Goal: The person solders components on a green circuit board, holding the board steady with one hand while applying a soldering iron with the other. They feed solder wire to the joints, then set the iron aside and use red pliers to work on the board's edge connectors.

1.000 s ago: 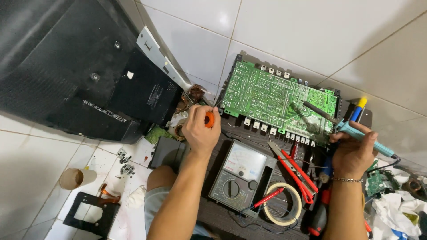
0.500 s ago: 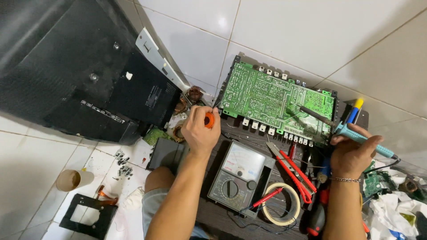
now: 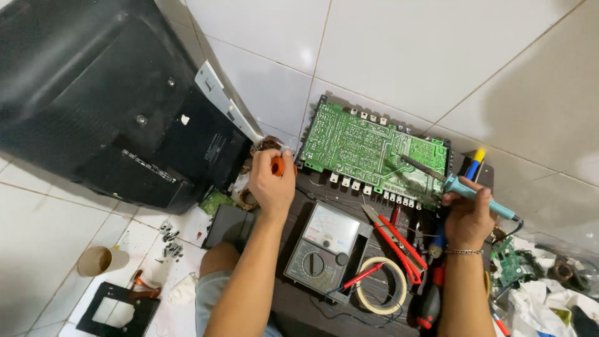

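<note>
While the right hand (image 3: 467, 215) grips a blue-handled soldering iron (image 3: 465, 187), its tip rests on the green circuit board (image 3: 374, 150), which stands tilted against the far tiled wall. Left-hand fingers (image 3: 269, 187) are closed around an orange spool (image 3: 277, 166) left of the board. Nearer lie a grey multimeter (image 3: 324, 249) and a tape roll (image 3: 382, 285); a paper cup (image 3: 100, 260) at far left holds brown liquid.

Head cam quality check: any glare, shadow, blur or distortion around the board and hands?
Head view: soft glare patches on the white wall tiles; green circuit board evenly lit and sharp; the board throws a dark shadow on the wall above its top edge; left hand and right hand show no blur; wide-angle bending of tile lines toward the edges.
</note>
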